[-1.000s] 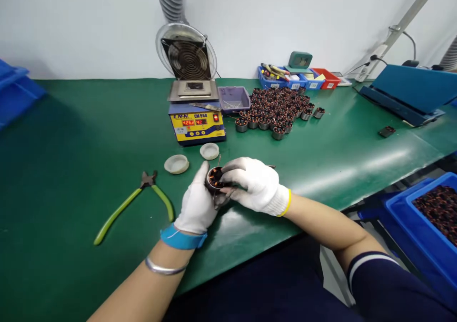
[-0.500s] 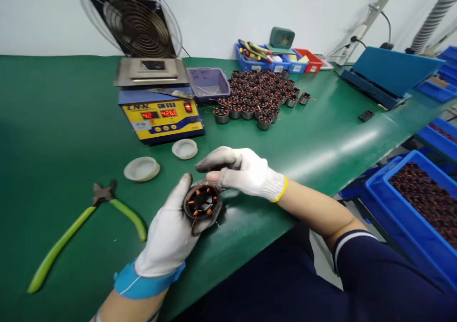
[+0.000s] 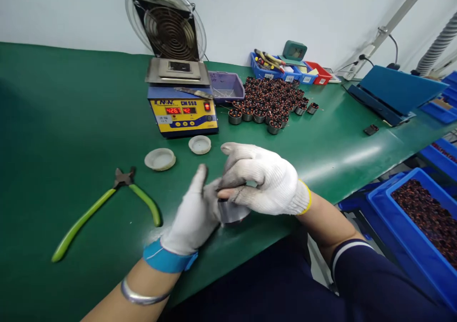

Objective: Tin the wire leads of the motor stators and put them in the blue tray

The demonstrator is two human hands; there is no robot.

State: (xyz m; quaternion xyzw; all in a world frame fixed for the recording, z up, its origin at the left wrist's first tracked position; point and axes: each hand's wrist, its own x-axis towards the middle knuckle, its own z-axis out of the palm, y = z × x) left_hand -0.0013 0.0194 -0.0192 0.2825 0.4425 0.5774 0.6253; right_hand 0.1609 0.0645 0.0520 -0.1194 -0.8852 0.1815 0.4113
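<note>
Between my two gloved hands is a wire-wound motor stator, tipped so its bare metal side shows; its windings are hidden. My left hand has its fingers curled against the stator's left side, the thumb raised off it. From above, my right hand closes thumb and fingers at the stator's upper edge; one bare fingertip shows through the glove. Whether that pinch has the rim or a wire end is hidden. Green-handled cutting pliers lie open on the table, left of my hands.
A solder pot with a lit display stands behind two shallow white dishes. Beside it are a purple tray and a cluster of stators. Small blue bins sit farther back. A large blue crate is at the right.
The stator has turned from showing its open, wound face to showing its metal side. My right hand has closed onto its upper edge, and my left thumb has come off. The view has shifted.
</note>
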